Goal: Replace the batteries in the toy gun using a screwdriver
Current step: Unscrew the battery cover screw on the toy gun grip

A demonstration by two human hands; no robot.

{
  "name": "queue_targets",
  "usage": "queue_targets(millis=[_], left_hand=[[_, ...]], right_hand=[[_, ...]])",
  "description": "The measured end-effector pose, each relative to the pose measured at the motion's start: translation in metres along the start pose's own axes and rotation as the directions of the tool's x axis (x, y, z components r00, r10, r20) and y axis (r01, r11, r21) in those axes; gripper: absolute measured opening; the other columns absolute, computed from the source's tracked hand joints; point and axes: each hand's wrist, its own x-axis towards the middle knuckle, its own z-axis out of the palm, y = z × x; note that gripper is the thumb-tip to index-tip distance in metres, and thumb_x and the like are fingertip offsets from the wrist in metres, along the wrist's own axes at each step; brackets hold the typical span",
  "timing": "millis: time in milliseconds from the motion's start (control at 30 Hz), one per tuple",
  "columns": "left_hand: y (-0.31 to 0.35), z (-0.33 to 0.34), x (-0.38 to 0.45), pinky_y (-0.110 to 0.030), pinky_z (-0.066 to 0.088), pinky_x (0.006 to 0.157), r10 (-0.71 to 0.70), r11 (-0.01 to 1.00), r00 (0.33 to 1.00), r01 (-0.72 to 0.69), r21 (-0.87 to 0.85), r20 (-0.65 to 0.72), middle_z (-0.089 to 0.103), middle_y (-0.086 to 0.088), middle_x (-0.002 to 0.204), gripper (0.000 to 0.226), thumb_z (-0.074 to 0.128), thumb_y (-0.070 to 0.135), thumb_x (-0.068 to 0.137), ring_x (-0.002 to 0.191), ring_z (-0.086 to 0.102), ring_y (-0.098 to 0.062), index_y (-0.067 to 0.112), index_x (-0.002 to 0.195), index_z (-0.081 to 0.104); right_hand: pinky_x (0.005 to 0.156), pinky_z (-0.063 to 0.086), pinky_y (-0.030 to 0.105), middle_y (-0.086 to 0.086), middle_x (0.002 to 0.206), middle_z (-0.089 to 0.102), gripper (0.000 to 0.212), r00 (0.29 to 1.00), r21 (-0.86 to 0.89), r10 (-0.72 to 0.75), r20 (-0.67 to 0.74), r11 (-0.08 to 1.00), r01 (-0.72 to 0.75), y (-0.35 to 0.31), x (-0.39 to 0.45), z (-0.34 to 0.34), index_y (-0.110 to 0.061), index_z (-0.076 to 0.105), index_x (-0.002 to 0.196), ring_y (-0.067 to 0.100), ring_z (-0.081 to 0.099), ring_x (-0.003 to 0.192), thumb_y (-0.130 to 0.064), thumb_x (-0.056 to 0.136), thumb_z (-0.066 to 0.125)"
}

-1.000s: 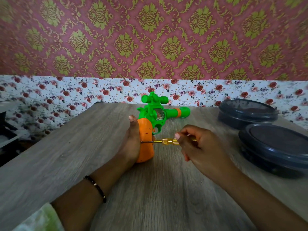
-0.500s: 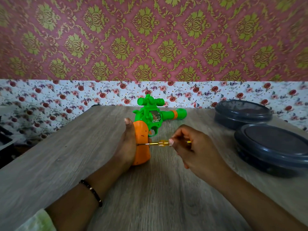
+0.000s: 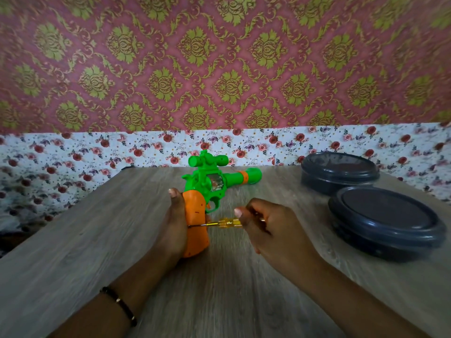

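While the left hand (image 3: 174, 225) grips the orange grip of the green plastic toy gun (image 3: 207, 189) lying on the wood-grain table (image 3: 73, 240) to steady it, right hand (image 3: 273, 230) pinches the yellow clear-handled screwdriver (image 3: 219, 223), tip at the grip, prob. working the batt. cover screw.

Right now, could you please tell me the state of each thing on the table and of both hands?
Toy gun: lying on its side, orange grip toward the person, cover still on.
Screwdriver: level, tip against the orange grip.
Left hand: holds the grip.
Right hand: pinches the screwdriver handle.
Near tub: lid on.
Far tub: lid on.
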Motion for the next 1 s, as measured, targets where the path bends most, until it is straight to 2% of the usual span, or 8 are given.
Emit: queue_targets(millis=[167,233,400,567,700,800,900,1000], left_hand=[[-0.0021,-0.0010,0.0020,-0.034,0.048,0.070,-0.026,1.000,1.000,0.026,-0.014,-0.008,0.068,-0.009,0.085,0.094,0.015,0.081,0.064,0.075,0.064,-0.022,0.015,0.116,0.056],[-0.0030,-0.0015,0.0022,-0.035,0.049,0.071,-0.021,1.000,1.000,0.021,0.003,-0.013,0.067,-0.009,0.084,0.098,0.015,0.083,0.062,0.074,0.063,-0.023,0.012,0.116,0.056],[-0.0027,-0.0029,0.0024,-0.038,0.050,0.077,-0.009,1.000,1.000,0.009,0.013,0.008,0.070,-0.012,0.086,0.104,0.014,0.083,0.061,0.078,0.066,-0.025,0.010,0.125,0.053],[0.0012,-0.0018,-0.0003,-0.037,0.052,0.077,-0.050,0.999,0.999,0.050,0.017,0.013,0.070,-0.009,0.090,0.100,0.012,0.080,0.063,0.083,0.067,-0.023,0.014,0.128,0.051],[0.0025,0.0003,-0.0005,-0.031,0.047,0.061,-0.043,0.999,0.999,0.042,-0.017,-0.012,0.066,0.001,0.063,0.093,0.013,0.076,0.070,0.060,0.061,-0.015,0.010,0.121,0.053],[0.0038,0.0014,-0.0022,-0.033,0.051,0.069,-0.045,0.999,0.999,0.045,0.000,0.006,0.069,-0.008,0.081,0.092,0.013,0.077,0.069,0.071,0.064,-0.020,0.014,0.122,0.055],[0.0045,0.0008,-0.0020,-0.032,0.052,0.070,-0.025,1.000,1.000,0.024,0.019,0.011,0.070,-0.010,0.085,0.095,0.013,0.077,0.064,0.072,0.066,-0.018,0.014,0.122,0.054],[0.0026,-0.0010,-0.0010,-0.035,0.053,0.077,-0.024,0.999,1.000,0.024,0.027,-0.001,0.071,-0.009,0.087,0.097,0.012,0.079,0.064,0.077,0.068,-0.019,0.014,0.122,0.055]], right_hand=[[0.055,0.039,0.016,-0.019,0.068,0.058,0.012,0.996,0.237,-0.005,0.083,0.971,-0.014,0.0004,0.0032,0.0006,-0.021,0.061,0.081,0.002,0.053,0.059,-0.010,0.084,0.064],[0.054,0.040,0.019,-0.017,0.069,0.059,0.005,0.997,0.260,0.008,0.082,0.965,-0.029,-0.0010,0.0019,0.0014,-0.021,0.059,0.084,0.002,0.053,0.058,-0.018,0.086,0.062],[0.053,0.049,0.045,0.010,0.052,0.057,0.049,1.000,-0.029,0.011,0.028,1.000,-0.010,-0.0006,-0.0011,0.0012,-0.016,0.053,0.073,0.022,0.054,0.045,-0.060,0.085,0.034],[0.054,0.050,0.036,0.004,0.060,0.059,0.015,0.998,0.059,-0.044,0.045,0.997,0.042,0.0003,0.0009,0.0030,-0.019,0.055,0.076,0.016,0.057,0.053,-0.028,0.087,0.060],[0.056,0.041,0.018,-0.001,0.069,0.058,0.012,0.995,0.221,-0.033,0.098,0.975,0.011,0.0000,0.0010,0.0019,-0.021,0.060,0.082,0.008,0.051,0.060,-0.011,0.082,0.067],[0.052,0.043,0.022,-0.005,0.064,0.058,0.011,0.998,0.207,0.004,0.055,0.978,-0.016,-0.0034,-0.0005,0.0035,-0.021,0.057,0.080,0.008,0.053,0.056,-0.030,0.086,0.061],[0.050,0.043,0.040,0.007,0.051,0.053,0.047,1.000,-0.006,0.006,-0.001,1.000,-0.006,-0.0032,-0.0012,0.0021,-0.018,0.050,0.070,0.018,0.051,0.046,-0.062,0.080,0.035],[0.047,0.038,0.032,0.001,0.049,0.048,0.038,1.000,-0.050,-0.019,-0.010,0.999,0.018,-0.0013,-0.0005,0.0015,-0.021,0.047,0.067,0.014,0.048,0.045,-0.056,0.083,0.042]])
